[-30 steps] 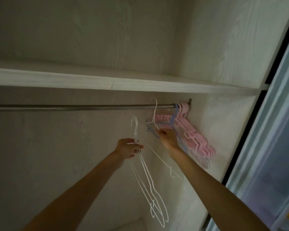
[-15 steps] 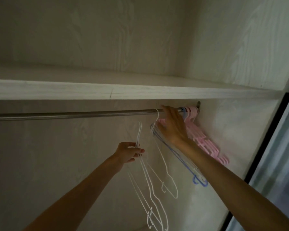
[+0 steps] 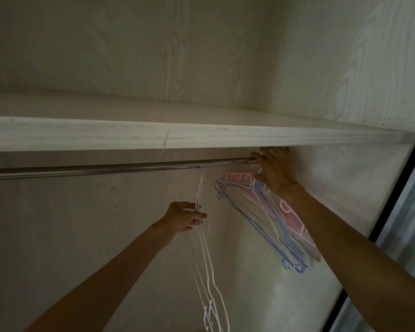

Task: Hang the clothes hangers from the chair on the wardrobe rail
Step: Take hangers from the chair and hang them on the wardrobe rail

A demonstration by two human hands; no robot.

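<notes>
head view, dim overall, greenish-grey cast. brightest zone: front edge of the shelf (image 3: 201,136) and the wall panel above and to the right of it; light enters from the right, where a pale bluish strip runs beside the shelf's right end. below the shelf: heavy shadow, darkest at lower left. rail (image 3: 106,169) just under the shelf shows a thin dull highlight along its length. motion blur on the hanging hangers (image 3: 261,212) below the shelf's right end; outlines doubled, soft. shelf and rail bow slightly, wide-angle distortion. grain and compression smear throughout.
</notes>
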